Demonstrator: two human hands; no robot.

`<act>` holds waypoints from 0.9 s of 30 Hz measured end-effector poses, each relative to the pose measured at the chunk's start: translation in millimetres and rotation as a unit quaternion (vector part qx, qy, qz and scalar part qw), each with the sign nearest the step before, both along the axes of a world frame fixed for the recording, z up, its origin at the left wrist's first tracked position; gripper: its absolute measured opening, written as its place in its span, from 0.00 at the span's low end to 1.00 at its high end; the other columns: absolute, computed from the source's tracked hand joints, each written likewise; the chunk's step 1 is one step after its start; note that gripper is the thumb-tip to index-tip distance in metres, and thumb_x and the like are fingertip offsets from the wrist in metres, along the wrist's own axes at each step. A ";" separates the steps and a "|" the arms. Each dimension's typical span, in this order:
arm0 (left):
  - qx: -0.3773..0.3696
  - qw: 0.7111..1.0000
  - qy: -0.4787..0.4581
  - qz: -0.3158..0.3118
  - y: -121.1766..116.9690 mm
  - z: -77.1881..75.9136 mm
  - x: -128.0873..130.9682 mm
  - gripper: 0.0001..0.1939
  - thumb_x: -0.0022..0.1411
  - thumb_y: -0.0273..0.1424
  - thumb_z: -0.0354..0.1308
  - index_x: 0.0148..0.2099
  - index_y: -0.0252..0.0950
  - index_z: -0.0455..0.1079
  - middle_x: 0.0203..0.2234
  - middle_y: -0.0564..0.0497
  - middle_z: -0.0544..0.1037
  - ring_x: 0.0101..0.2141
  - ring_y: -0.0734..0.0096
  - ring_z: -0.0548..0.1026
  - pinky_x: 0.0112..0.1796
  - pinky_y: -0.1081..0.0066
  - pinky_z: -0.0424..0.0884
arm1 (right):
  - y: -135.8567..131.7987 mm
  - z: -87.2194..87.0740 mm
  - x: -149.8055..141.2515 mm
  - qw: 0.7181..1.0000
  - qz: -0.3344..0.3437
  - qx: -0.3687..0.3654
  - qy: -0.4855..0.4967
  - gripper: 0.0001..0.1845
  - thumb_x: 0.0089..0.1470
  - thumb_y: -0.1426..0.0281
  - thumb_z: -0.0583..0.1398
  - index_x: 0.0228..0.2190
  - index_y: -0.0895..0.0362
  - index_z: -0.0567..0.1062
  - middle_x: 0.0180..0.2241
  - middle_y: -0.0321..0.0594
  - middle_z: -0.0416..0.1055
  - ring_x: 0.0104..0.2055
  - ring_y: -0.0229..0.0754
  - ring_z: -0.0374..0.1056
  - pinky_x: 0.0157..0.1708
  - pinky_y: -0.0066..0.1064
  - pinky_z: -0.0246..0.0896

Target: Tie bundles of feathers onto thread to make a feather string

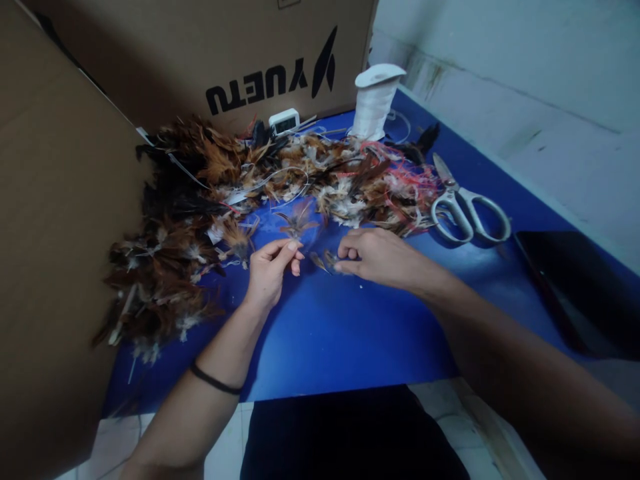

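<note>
1. The left hand (pixel 273 272) is pinching a small feather tuft (pixel 299 225) at its lower end, thumb against forefinger, while the brown plumes are fanning out freely above the grip.
2. The tuft is hovering over the blue surface (pixel 345 340), in front of the long feather pile (pixel 310 157).
3. The right hand (pixel 377 257) is curling inward just beside some small loose feathers (pixel 320 263); its fingertips are meeting them or nearly so, but blur is hiding whether they are gripping one, so I cannot tell.
4. By its look, the tuft is weighing almost nothing: its vanes are probably bending and splaying at a touch, and a draught could be shifting it easily.
5. The quill end is likely being the stiffest part, so a light pinch there is suiting it best; squeezing the vanes would be risking creases or parting barbs. Smooth quills may be proving a little slippery.
6. On the left, a second feather heap (pixel 163 270) is spreading beside the cardboard (pixel 50 220).
7. Scissors (pixel 467 210) are lying to the right, near red strands (pixel 400 172), and a white spool (pixel 375 107) is standing behind the pile.
</note>
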State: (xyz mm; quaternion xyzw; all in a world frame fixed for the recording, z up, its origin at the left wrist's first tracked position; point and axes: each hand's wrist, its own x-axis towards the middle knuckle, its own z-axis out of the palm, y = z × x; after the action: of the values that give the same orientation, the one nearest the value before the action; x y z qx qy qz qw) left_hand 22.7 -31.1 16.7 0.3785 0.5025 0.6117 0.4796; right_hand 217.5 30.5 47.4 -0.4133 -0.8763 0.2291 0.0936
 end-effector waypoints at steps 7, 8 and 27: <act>-0.004 1.000 0.004 -0.004 -0.4 0.9 1.0 0.10 0.50 0.35 0.65 0.32 0.32 0.76 0.21 0.53 0.75 0.16 0.84 0.66 0.20 0.78 0.65 | -5.5 2.8 -2.1 0.996 0.042 -0.036 -0.070 0.07 0.52 0.75 0.54 0.26 0.58 0.72 0.27 0.38 0.72 0.30 0.37 0.65 0.31 0.28 0.51; -0.005 1.000 0.003 -0.004 -0.4 1.2 1.1 0.10 0.50 0.35 0.65 0.32 0.32 0.76 0.21 0.53 0.75 0.16 0.83 0.66 0.20 0.78 0.65 | -4.5 3.1 -1.5 0.997 0.032 -0.038 -0.059 0.07 0.52 0.74 0.54 0.26 0.58 0.71 0.27 0.38 0.71 0.29 0.36 0.65 0.30 0.27 0.52; 0.005 1.000 0.020 -0.019 -0.8 -2.0 1.2 0.10 0.52 0.35 0.64 0.33 0.33 0.76 0.21 0.53 0.75 0.17 0.83 0.66 0.22 0.77 0.65 | -15.9 -19.3 -25.2 0.962 -0.053 -0.184 0.196 0.08 0.46 0.75 0.60 0.33 0.59 0.73 0.23 0.35 0.73 0.26 0.34 0.69 0.26 0.25 0.62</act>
State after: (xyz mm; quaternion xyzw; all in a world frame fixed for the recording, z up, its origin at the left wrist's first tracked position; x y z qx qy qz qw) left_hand 23.9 -31.9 14.8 0.4024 0.5015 0.5976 0.4789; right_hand 192.3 14.6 28.1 -0.4165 -0.7600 0.4580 0.1980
